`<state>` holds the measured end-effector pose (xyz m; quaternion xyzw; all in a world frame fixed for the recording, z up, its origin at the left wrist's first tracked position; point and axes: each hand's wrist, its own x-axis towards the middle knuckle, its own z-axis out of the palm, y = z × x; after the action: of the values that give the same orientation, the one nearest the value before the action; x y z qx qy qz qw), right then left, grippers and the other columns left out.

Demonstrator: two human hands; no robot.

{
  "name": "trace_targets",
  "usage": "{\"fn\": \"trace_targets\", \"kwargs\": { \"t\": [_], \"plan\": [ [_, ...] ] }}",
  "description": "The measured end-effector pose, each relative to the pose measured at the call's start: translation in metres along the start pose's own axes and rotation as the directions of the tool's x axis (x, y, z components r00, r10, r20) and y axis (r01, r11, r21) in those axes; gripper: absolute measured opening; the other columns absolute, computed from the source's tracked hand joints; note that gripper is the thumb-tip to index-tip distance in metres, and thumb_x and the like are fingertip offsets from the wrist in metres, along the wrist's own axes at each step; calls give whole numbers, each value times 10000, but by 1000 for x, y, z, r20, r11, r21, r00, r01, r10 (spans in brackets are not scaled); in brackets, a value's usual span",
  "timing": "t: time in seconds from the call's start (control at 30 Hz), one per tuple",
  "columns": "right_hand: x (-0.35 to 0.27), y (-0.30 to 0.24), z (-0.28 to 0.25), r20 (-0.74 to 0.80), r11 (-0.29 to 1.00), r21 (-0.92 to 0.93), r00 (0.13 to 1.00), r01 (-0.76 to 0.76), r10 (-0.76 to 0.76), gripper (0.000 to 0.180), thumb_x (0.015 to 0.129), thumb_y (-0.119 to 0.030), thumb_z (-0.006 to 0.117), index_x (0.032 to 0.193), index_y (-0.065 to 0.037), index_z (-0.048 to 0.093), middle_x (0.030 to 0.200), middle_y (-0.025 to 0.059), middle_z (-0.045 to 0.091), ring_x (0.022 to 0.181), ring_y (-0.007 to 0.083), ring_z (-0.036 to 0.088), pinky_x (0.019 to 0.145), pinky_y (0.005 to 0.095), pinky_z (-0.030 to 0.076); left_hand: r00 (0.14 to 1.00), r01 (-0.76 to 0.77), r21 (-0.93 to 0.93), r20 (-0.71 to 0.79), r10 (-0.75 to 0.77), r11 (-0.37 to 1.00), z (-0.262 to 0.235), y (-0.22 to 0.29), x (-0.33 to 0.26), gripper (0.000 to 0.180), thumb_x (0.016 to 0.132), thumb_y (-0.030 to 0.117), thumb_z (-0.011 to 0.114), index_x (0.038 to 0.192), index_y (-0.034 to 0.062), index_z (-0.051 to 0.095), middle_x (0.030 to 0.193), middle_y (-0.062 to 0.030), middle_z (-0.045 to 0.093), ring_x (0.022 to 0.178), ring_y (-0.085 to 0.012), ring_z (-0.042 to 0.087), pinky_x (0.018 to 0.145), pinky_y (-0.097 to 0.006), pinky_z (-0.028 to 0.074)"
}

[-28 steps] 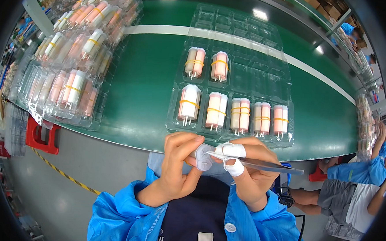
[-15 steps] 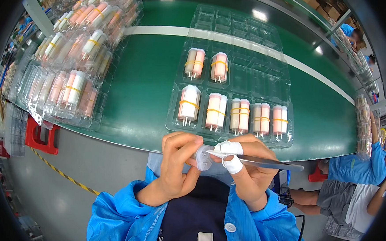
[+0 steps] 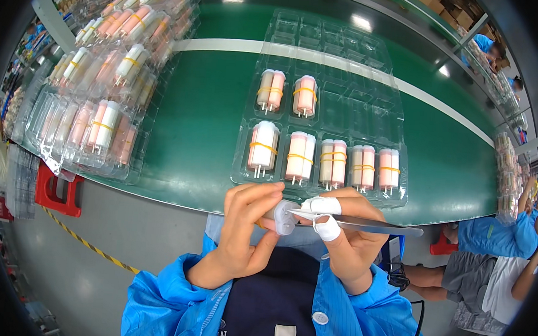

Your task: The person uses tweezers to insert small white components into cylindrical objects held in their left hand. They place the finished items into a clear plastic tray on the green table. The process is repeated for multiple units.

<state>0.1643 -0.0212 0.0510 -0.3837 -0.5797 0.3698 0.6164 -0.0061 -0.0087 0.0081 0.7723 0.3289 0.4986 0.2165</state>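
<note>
My left hand (image 3: 240, 234) is closed around a banded tube bundle, whose translucent, two-lobed end cap (image 3: 285, 219) faces right. Fingers hide most of its body; a bit of yellow band shows. Silver tweezers (image 3: 379, 226) are pinched in my right hand (image 3: 351, 238), with white wraps on thumb and finger. Their tips are at the cap's face; whether they touch a pin there is too small to tell. Just beyond my hands, a clear compartment tray (image 3: 340, 108) holds several upright pink and white tube bundles (image 3: 300, 157), each with a yellow rubber band and pins at the near end.
The tray lies on a green worktop (image 3: 204, 115) with a white stripe. Stacked clear trays (image 3: 84, 113) of similar bundles stand at left. A red plastic stool (image 3: 58, 189) is below the table edge. At right, a co-worker in a blue top (image 3: 505, 235) sits by more stacked trays.
My left fingers and the held bundle have shifted very slightly; the tweezers stay at its cap. At right, the co-worker's arm has come down.
</note>
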Motion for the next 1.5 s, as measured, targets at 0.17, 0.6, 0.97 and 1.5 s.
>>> {"fn": "trace_targets", "kwargs": {
  "t": [0.17,0.6,0.97,1.5],
  "plan": [
    [0,-2,-1,40,999,-29,999,32,-31,175,798,-19,698,968,14,671,874,146,667,764,177,650,646,269,515,999,-32,-85,-33,29,996,4,-5,-1,483,752,-42,648,1184,3,438,1221,-230,534,1063,-313,509,918,-399,409],
    [4,-2,-2,90,999,-46,996,18,-14,168,797,4,683,964,19,667,870,147,669,763,183,656,645,273,517,999,-26,-110,-40,21,994,9,-7,-4,515,738,-107,649,1183,7,415,1152,-225,541,1028,-285,523,871,-364,451],
    [1,-1,1,58,998,-38,998,41,-38,165,797,15,682,961,19,666,876,148,669,769,181,660,642,262,518,999,-16,-172,-35,10,985,11,-10,-6,502,762,-109,623,1190,8,387,1134,-230,519,1039,-285,513,874,-371,452],
    [1,0,1,58,996,-81,997,47,-43,156,790,21,686,946,18,674,874,150,668,753,174,654,627,259,514,999,-39,-142,-42,34,989,10,-10,-5,507,752,-115,618,1191,12,397,1133,-223,532,1019,-281,511,852,-364,451]
  ]
}}
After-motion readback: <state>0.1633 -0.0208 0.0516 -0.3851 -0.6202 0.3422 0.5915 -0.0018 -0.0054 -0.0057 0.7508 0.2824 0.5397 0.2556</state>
